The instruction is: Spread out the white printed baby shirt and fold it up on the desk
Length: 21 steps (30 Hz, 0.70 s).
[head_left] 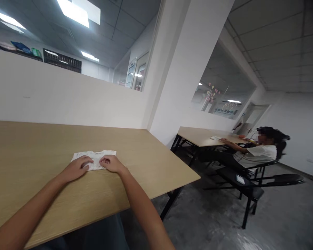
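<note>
A small white cloth [96,154] with a faint print lies folded flat on the wooden table [146,163]. Its upper edge dips in the middle like a garment's neckline. My left hand [79,166] rests over the cloth's left side, fingers arched and the thumb apart from them. On the right side, my right hand [111,163] is closed, its fingers curled in against the cloth. Part of the cloth's lower edge and both lower corners are hidden under my hands.
A white wall [67,100] with a window above borders the table's far side. To the right, a seated person [261,152] has hands at a second table [198,135]. A black chair [247,189] with a pale rectangular object on it stands on the floor nearby.
</note>
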### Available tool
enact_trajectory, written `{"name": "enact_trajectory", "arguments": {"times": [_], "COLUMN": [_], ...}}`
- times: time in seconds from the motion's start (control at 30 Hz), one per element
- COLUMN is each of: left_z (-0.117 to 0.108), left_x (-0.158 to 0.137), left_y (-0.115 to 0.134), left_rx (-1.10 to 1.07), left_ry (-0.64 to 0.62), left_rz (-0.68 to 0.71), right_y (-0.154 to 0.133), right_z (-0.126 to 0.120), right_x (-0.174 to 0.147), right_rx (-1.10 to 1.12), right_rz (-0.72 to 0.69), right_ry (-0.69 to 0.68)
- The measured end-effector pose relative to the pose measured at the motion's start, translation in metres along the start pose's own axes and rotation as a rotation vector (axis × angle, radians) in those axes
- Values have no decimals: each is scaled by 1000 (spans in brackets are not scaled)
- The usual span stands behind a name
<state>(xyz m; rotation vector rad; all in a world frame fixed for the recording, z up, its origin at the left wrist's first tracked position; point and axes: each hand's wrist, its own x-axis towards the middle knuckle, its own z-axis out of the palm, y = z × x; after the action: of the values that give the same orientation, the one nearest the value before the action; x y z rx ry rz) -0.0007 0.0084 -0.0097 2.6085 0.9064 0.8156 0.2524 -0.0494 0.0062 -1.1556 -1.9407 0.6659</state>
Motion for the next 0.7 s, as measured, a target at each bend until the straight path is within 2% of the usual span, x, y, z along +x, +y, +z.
{"name": "enact_trajectory", "arguments": {"times": [0.37, 0.47, 0.6, 0.7], "left_z": [4, 6, 3, 0], "left_x": [-2, -4, -7, -6], "left_y": [8, 15, 29, 35], "left_rx": [106, 205, 216, 211], "left_ry": [-10, -68, -187, -202], "left_rz": [-48, -112, -169, -173], "right_y": [1, 2, -2, -8], "right_z": [1, 2, 2, -1], "right_x": [0, 0, 1, 1], "right_rx": [-66, -94, -186, -219], "right_rz": [45, 84, 120, 124], "right_ry": [-27, -16, -46, -91]}}
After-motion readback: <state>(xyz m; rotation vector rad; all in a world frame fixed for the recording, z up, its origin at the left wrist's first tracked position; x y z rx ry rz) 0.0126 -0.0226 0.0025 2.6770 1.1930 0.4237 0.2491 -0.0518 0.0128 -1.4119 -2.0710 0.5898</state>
